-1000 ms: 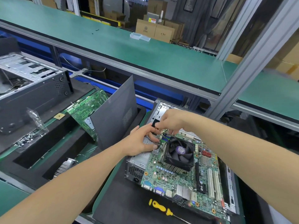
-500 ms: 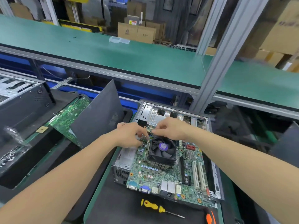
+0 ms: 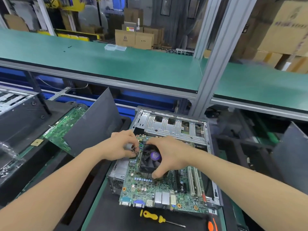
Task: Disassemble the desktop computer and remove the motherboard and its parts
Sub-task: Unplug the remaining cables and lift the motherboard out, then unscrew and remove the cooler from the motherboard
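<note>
Green motherboard (image 3: pixel 150 189) lies across the open metal case (image 3: pixel 175 129) before me. My right hand (image 3: pixel 168 152) curls around the black cooler fan (image 3: pixel 150 159) on it, while my left hand (image 3: pixel 118 147) pinches thin wires (image 3: pixel 138 146) at the fan's far left corner.

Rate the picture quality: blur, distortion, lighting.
Head view: wide-angle lens slightly bows the green shelf edge and tilts the aluminium post; cardboard boxes at upper right are smeared; the motherboard, the left hand pinching wires and the right hand gripping the cooler fan are sharp; lighting is even, shadows soft.
</note>
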`<action>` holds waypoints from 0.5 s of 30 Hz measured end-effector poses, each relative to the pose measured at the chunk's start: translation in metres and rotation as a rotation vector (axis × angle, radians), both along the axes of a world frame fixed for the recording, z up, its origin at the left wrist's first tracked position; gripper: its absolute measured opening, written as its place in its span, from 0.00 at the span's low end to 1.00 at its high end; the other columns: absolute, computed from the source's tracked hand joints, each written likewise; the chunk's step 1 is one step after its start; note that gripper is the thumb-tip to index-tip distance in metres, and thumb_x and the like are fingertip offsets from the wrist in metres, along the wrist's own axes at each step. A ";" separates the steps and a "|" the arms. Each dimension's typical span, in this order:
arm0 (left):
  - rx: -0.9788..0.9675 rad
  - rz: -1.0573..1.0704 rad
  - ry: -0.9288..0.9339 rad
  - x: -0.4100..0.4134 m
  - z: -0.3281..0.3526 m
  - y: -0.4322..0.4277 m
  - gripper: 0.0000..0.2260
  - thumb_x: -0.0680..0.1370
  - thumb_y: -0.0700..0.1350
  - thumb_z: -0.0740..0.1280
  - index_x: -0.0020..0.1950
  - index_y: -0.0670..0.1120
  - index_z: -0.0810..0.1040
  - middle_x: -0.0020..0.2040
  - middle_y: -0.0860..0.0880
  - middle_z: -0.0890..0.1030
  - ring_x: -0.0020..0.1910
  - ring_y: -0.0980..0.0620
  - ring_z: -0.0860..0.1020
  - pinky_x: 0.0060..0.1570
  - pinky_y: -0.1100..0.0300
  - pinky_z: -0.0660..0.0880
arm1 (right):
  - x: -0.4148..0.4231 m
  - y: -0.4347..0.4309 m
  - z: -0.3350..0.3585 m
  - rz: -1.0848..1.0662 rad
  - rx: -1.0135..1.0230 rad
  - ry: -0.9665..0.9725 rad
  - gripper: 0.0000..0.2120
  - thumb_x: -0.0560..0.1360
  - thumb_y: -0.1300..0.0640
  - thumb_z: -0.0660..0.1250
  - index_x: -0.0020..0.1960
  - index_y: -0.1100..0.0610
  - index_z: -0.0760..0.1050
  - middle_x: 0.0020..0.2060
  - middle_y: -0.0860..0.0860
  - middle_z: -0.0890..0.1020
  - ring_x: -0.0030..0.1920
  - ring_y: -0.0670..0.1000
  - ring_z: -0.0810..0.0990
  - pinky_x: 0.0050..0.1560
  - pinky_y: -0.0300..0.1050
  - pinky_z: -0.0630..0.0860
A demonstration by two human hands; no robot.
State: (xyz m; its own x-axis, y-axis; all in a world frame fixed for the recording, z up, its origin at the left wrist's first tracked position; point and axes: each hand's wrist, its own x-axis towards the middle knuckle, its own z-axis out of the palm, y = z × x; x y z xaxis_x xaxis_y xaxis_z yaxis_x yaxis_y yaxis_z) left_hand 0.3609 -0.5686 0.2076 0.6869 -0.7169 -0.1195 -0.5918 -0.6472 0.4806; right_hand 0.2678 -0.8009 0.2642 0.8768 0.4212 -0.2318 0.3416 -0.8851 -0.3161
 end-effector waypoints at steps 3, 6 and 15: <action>-0.055 -0.022 0.070 0.003 0.002 0.016 0.06 0.76 0.54 0.76 0.49 0.63 0.81 0.58 0.65 0.70 0.58 0.65 0.69 0.62 0.55 0.64 | -0.003 0.009 -0.001 0.009 -0.003 -0.028 0.40 0.59 0.40 0.81 0.65 0.51 0.70 0.53 0.49 0.79 0.50 0.54 0.79 0.47 0.55 0.82; -0.105 -0.009 0.071 0.005 0.005 0.024 0.07 0.75 0.54 0.77 0.49 0.64 0.81 0.58 0.64 0.71 0.59 0.60 0.73 0.64 0.53 0.70 | -0.003 0.019 -0.001 -0.020 -0.007 -0.031 0.37 0.59 0.39 0.80 0.62 0.49 0.70 0.47 0.48 0.79 0.45 0.52 0.78 0.42 0.55 0.82; -0.146 0.002 0.118 0.011 0.009 0.046 0.09 0.76 0.46 0.77 0.47 0.60 0.81 0.60 0.62 0.73 0.62 0.62 0.74 0.65 0.59 0.69 | 0.000 0.045 -0.004 -0.092 0.072 0.000 0.46 0.60 0.39 0.79 0.73 0.52 0.67 0.48 0.50 0.82 0.47 0.54 0.80 0.44 0.54 0.83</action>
State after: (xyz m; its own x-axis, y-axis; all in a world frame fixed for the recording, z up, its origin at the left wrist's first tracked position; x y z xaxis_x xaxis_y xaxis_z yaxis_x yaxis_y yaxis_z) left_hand 0.3717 -0.5224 0.2169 0.6755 -0.7314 -0.0938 -0.5248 -0.5662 0.6356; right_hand 0.2677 -0.7556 0.2601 0.9126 0.3541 -0.2043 0.2595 -0.8879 -0.3798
